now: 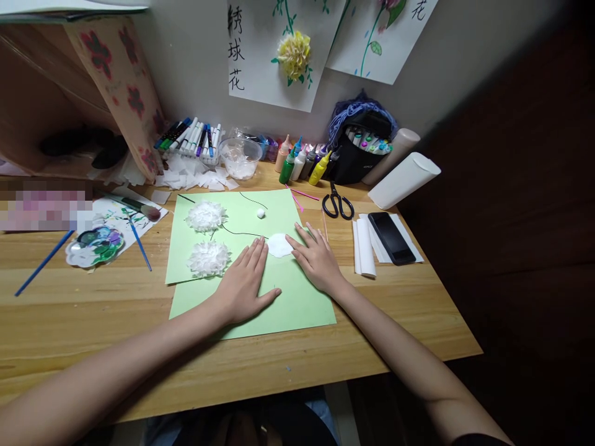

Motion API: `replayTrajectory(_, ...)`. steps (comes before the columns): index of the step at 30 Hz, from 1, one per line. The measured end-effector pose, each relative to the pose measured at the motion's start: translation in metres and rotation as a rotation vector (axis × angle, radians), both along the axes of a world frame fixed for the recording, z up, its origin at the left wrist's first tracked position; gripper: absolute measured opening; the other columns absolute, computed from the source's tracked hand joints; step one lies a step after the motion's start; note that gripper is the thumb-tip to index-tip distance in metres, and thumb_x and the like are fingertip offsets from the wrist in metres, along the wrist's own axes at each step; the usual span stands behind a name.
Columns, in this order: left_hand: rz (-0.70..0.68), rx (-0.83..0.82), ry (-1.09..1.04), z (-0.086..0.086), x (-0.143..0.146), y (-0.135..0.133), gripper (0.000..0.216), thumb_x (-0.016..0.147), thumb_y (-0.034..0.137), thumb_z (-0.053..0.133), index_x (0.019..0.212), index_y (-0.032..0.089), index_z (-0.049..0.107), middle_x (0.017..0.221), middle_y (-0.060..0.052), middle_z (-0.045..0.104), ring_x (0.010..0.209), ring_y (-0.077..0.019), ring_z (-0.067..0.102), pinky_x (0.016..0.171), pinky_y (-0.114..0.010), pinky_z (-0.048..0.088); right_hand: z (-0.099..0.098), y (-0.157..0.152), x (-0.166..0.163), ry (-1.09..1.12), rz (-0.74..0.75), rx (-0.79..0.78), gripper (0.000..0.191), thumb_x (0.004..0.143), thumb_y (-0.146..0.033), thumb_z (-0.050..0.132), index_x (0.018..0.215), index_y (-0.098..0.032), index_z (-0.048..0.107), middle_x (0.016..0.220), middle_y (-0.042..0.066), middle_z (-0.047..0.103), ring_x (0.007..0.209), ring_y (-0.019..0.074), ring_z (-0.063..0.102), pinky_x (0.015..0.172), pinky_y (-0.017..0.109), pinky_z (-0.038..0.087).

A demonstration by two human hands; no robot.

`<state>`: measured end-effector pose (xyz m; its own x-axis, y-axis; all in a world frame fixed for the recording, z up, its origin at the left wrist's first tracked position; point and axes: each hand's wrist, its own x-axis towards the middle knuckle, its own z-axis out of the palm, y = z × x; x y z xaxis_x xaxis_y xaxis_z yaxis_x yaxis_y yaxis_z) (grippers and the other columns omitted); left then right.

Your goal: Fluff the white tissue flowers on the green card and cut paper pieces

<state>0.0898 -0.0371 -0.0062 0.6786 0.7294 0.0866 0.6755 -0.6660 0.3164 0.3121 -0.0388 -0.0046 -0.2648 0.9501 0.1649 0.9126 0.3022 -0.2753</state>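
Note:
My left hand [246,279] lies flat on the green paper [288,303], fingers stretched out, its fingertips at the left edge of a white paper disc [279,246]. From the right, my right hand [317,257] rests with spread fingers, one fingertip touching the disc's right edge. Two fluffy white paper flowers [206,216] sit on the left part of the green paper. Above the disc is a small white ball [261,214]. A thin dark line [242,233] runs from near the upper flower towards the disc; whether it is drawn or a thread I cannot tell.
Black-handled scissors [338,204], a phone [392,238] and folded white paper [364,249] lie to the right. Paint bottles [302,164], a clear bowl [240,158] and markers [190,139] line the wall. A paint palette [95,246] and brushes [138,241] lie left.

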Motion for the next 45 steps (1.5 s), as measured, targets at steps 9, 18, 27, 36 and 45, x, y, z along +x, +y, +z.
replayTrajectory(9,-0.002,0.006,-0.007,-0.001,0.0,0.0,0.088,0.084,0.063,0.036,0.146,0.003,0.016,0.153,-0.021,0.014,0.143,-0.0302,0.011,0.115,-0.044,0.018,0.003,0.001,0.007,0.182,0.022,-0.06,0.046,0.098,-0.044,0.024,0.139,-0.032,0.04,0.151,-0.002,0.032,0.141,0.0224,0.019,0.112,0.049,0.026)
replayTrajectory(18,-0.001,0.011,0.007,0.0,0.0,0.0,0.088,0.084,0.063,0.036,0.145,0.003,0.017,0.153,-0.021,0.015,0.142,-0.03,0.012,0.115,-0.044,0.019,0.003,0.0,0.005,0.149,0.006,0.002,0.043,0.098,-0.042,0.026,0.131,-0.03,0.052,0.149,-0.001,0.035,0.14,0.0231,0.022,0.111,0.049,0.026)
replayTrajectory(27,-0.009,0.004,-0.026,-0.001,-0.001,0.0,0.087,0.084,0.062,0.037,0.146,0.005,0.015,0.153,-0.021,0.015,0.143,-0.0298,0.011,0.115,-0.044,0.018,0.002,-0.005,0.001,0.002,0.081,0.012,0.053,0.095,-0.047,0.032,0.14,-0.019,0.041,0.151,0.008,0.031,0.141,0.0267,0.019,0.112,0.052,0.024)
replayTrajectory(36,-0.005,0.001,-0.004,-0.001,0.0,0.0,0.087,0.084,0.062,0.037,0.146,0.004,0.016,0.153,-0.021,0.016,0.143,-0.03,0.012,0.115,-0.044,0.018,0.002,-0.003,0.001,0.034,0.003,-0.037,0.057,0.096,-0.049,0.028,0.146,-0.023,0.029,0.153,0.003,0.026,0.141,0.0259,0.018,0.113,0.05,0.024)
replayTrajectory(45,-0.012,0.027,-0.019,-0.001,-0.001,0.001,0.088,0.084,0.062,0.037,0.147,0.007,0.011,0.153,-0.021,0.016,0.142,-0.0303,0.012,0.114,-0.045,0.021,-0.002,0.008,0.006,0.157,0.042,-0.095,0.048,0.097,-0.048,0.027,0.142,-0.033,0.036,0.151,-0.001,0.031,0.14,0.0243,0.022,0.111,0.052,0.027)
